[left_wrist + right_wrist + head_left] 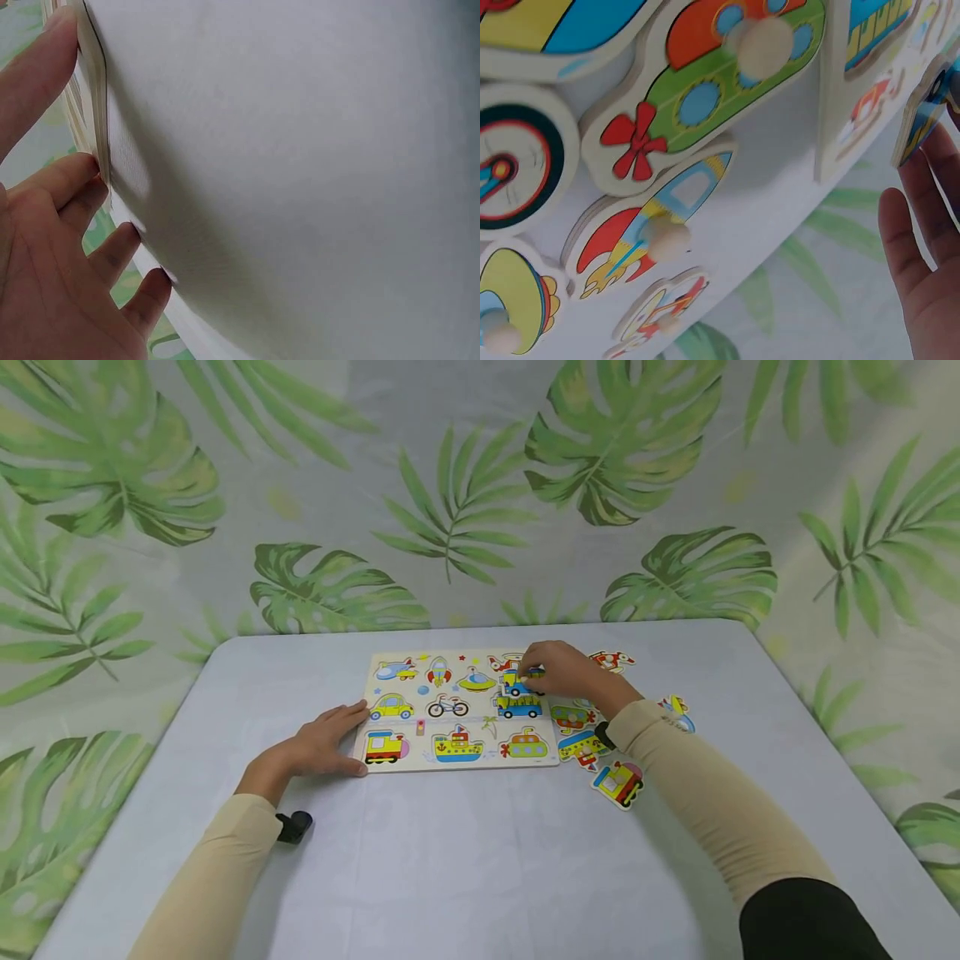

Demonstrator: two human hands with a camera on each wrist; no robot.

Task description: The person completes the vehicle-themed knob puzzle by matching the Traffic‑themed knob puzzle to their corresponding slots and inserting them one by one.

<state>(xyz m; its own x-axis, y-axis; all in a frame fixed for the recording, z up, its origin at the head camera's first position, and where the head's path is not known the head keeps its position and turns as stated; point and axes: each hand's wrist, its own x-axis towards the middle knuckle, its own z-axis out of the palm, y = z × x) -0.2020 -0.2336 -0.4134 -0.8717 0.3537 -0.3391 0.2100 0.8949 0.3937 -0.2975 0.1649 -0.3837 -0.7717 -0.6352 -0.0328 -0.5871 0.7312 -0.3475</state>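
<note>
A flat wooden puzzle board (420,753) with printed vehicle shapes lies on the white table. My right hand (558,670) pinches a blue and yellow bus puzzle piece (514,684) over the board's right column, just above the printed bus (517,706). In the right wrist view the piece (921,112) is tilted on edge between thumb and fingers, partly cut off by the frame. My left hand (318,745) rests at the board's left edge, fingers spread. Its thumb and index fingertip touch that edge in the left wrist view.
Loose knobbed pieces lie right of the board: a train (619,783), a ship (583,748), a submarine (572,718) and a helicopter (613,660). A rocket piece (694,196) shows beside the submarine in the right wrist view. A leaf-patterned cloth (450,527) hangs behind the table.
</note>
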